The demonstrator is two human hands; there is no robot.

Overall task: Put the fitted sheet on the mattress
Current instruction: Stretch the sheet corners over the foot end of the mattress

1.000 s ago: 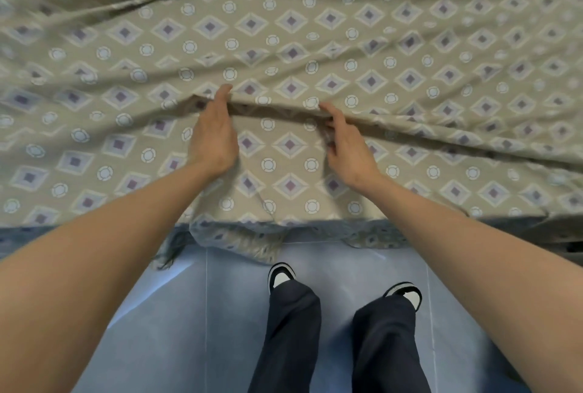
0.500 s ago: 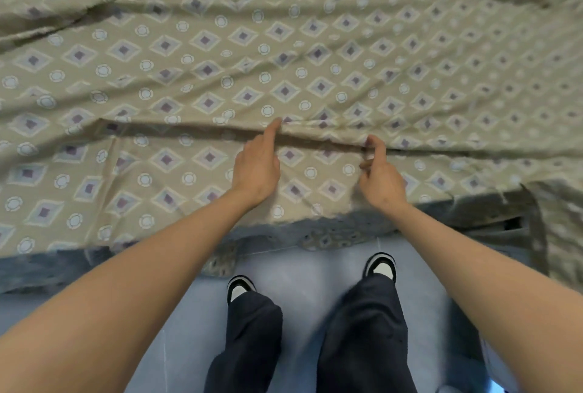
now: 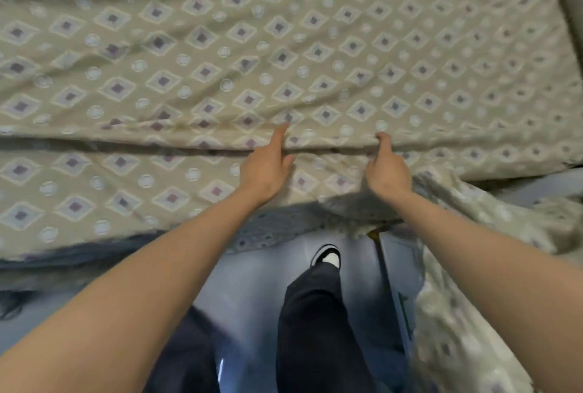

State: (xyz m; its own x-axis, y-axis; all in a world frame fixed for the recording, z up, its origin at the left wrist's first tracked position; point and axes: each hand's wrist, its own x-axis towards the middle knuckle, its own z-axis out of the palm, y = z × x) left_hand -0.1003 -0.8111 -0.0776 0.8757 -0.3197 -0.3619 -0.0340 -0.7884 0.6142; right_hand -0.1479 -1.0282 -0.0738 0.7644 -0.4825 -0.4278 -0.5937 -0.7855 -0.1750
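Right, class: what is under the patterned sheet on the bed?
Only a dark, dotted strip shows below the sheet's near hem; what it is cannot be told. Everything else under the sheet is covered.

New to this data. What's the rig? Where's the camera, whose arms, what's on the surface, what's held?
No machine: a person works with bare hands. The one picture comes from a wide-angle camera worn on their head, looking forward and down, so both forearms reach in from below, and dark trousers and a black-and-white shoe show over the grey-blue floor. Spread across the top lies a beige fitted sheet printed with diamonds and circles, wrinkled, its near edge hanging toward the floor. A long fold runs across it. The left hand and the right hand each have a grip on that fold, pinching the fabric.
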